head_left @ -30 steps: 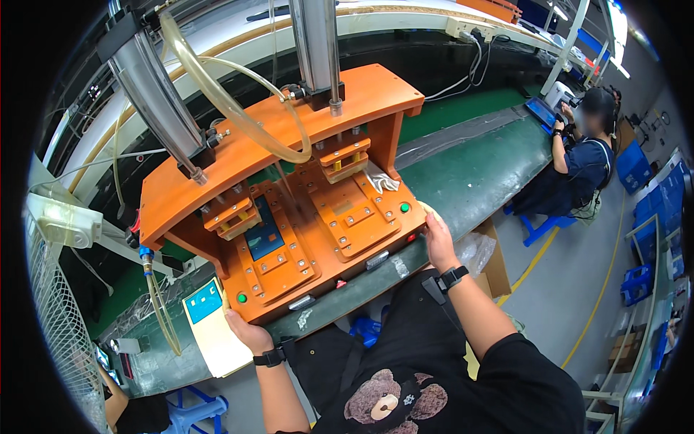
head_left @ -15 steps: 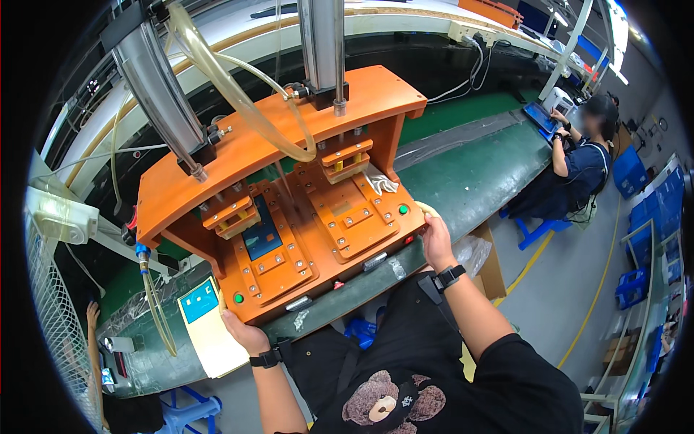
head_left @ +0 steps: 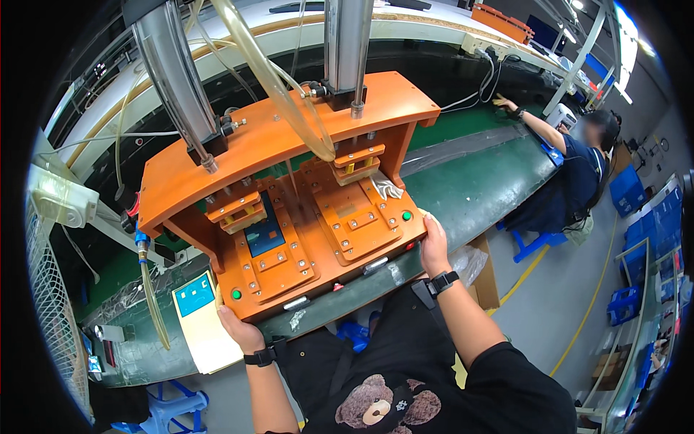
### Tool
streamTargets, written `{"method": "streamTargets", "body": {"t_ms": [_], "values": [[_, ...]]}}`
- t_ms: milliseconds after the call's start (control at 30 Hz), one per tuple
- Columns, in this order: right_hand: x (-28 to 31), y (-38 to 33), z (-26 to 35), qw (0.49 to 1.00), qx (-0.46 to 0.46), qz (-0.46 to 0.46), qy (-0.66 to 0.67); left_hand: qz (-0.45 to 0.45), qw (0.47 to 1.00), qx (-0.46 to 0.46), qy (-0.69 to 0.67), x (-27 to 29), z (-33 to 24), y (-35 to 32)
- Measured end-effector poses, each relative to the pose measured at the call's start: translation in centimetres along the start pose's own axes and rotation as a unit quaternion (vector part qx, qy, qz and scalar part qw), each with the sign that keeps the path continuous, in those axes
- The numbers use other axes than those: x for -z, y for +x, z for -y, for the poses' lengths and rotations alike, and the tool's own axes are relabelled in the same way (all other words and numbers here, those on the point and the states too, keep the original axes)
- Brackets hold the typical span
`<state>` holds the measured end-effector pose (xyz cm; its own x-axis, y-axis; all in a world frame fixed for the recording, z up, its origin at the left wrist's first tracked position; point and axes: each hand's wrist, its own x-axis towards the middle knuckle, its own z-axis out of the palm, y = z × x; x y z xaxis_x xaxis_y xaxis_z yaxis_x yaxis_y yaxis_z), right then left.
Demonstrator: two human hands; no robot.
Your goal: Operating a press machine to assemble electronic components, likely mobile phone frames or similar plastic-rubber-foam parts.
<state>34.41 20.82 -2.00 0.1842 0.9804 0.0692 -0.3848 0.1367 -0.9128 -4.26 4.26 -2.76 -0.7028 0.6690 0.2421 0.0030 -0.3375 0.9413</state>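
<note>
An orange press (head_left: 347,253) with two bays stands on the green bench before me. My left hand (head_left: 240,331) holds its front left corner, beside a green button (head_left: 236,294). On the front right corner, by the other green button (head_left: 407,215), my right hand (head_left: 435,247) grips the side; some fingertips of both hands are hidden or covered in yellow. A dark blue flat panel (head_left: 263,237) lies in the left bay, under a raised clamp block (head_left: 237,212). The right bay's fixture plate (head_left: 354,224) shows no panel. A crumpled whitish cloth (head_left: 387,188) sits beside it.
Yellow sheets (head_left: 206,336) bearing a blue card (head_left: 195,295) lie left of the press. Metal cylinders (head_left: 173,79) and a clear hose (head_left: 267,79) rise above it. A co-worker (head_left: 571,155) sits at the bench's far right. A cardboard box (head_left: 483,278) stands below the edge.
The co-worker has stretched one arm out across the bench, away from the blue tray. My view has shifted slightly; both my hands stay on the press's corners.
</note>
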Motion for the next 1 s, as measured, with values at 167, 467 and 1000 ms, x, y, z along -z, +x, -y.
{"method": "streamTargets", "body": {"t_ms": [167,467,1000], "values": [[0.2,-0.1,0.0,1.000,-0.002,0.010,-0.010,-0.005,1.000,0.003,0.006,0.4,0.5,0.1],[-0.2,-0.4,0.1,1.000,0.010,0.012,-0.004,0.003,1.000,0.005,0.001,0.1,0.0,-0.1],[-0.1,-0.3,0.2,1.000,0.009,0.011,0.006,0.017,1.000,0.002,-0.020,-0.5,-0.3,0.1]]}}
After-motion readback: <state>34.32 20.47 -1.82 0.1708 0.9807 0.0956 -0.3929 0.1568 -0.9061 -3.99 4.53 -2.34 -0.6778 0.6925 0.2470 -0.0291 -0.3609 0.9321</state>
